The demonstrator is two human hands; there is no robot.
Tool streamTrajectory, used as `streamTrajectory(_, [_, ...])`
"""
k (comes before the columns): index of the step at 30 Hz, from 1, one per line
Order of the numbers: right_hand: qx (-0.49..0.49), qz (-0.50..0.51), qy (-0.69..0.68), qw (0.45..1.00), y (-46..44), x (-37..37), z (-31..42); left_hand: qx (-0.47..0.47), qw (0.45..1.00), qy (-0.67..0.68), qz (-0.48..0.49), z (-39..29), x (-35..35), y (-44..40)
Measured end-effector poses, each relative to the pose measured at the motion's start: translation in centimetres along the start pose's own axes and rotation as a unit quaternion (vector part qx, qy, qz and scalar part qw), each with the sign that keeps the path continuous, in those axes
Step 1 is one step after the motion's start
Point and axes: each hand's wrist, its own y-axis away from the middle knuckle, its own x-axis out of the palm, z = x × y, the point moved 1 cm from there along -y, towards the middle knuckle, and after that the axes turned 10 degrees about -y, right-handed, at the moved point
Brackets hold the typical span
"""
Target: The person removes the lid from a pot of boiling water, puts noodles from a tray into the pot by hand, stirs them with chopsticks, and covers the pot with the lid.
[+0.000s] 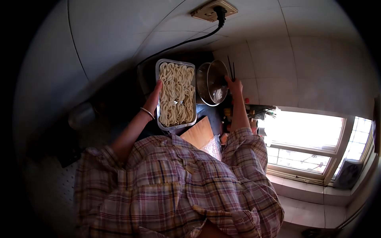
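A rectangular metal tray [160, 125] holds bundles of thick pale noodles [174, 93], coiled in rows. My left hand [154, 98], with a bangle at the wrist, is closed on the tray's left side. To the right of the tray, my right hand [235, 85] grips the rim of a tilted metal bowl [218, 81]. A pair of dark chopsticks [231, 67] sticks up from the same hand. Behind the tilted bowl, partly covered by it, is another round metal vessel [202, 85]; whether the two touch I cannot tell.
Below the tray lies a wooden board [199, 133] beside crumpled clear plastic [213, 147]. Bottles and jars [228, 115] crowd the right side near a bright window [303, 131]. A black cord [190, 40] runs from the wall socket [214, 10] down behind the tray.
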Motion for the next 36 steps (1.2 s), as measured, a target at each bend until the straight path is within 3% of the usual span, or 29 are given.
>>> streamTrajectory(11, [0.026, 0.007, -0.037, 0.999, 0.5, 0.0, 0.0, -0.016, 0.999, -0.025, -0.032, -1.6, 1.7, 1.5])
streamTrajectory(17, [-0.023, -0.028, 0.051, 0.998, 1.6, -1.4, 0.3, -0.027, 0.999, -0.022, -0.025, -1.5, 1.5, 1.4])
streamTrajectory(20, [0.007, -0.084, -0.061, 0.995, 3.1, -5.2, -2.8, -0.019, 0.999, -0.023, -0.038, -1.4, 1.5, 1.5])
streamTrajectory(22, [0.009, -0.111, -0.223, 0.968, 4.2, -6.8, -6.5, -0.022, 0.999, -0.021, -0.041, -1.5, 1.6, 1.6])
streamTrajectory(26, [0.032, -0.192, -0.184, 0.964, 6.8, -6.6, -19.0, -0.026, 0.998, -0.016, -0.057, -1.8, 2.0, 1.9])
streamTrajectory(28, [0.23, -0.236, -0.29, 0.899, 8.7, -5.3, -22.5, -0.022, 0.998, -0.009, -0.066, -1.4, 1.6, 1.6])
streamTrajectory(33, [0.388, -0.176, -0.101, 0.899, 12.3, 1.7, -26.3, -0.014, 0.997, -0.026, -0.074, -1.6, 1.5, 1.6])
streamTrajectory(36, [0.396, -0.106, -0.077, 0.909, 12.6, 5.3, -25.7, -0.02, 0.998, -0.02, -0.064, -1.9, 1.6, 1.5])
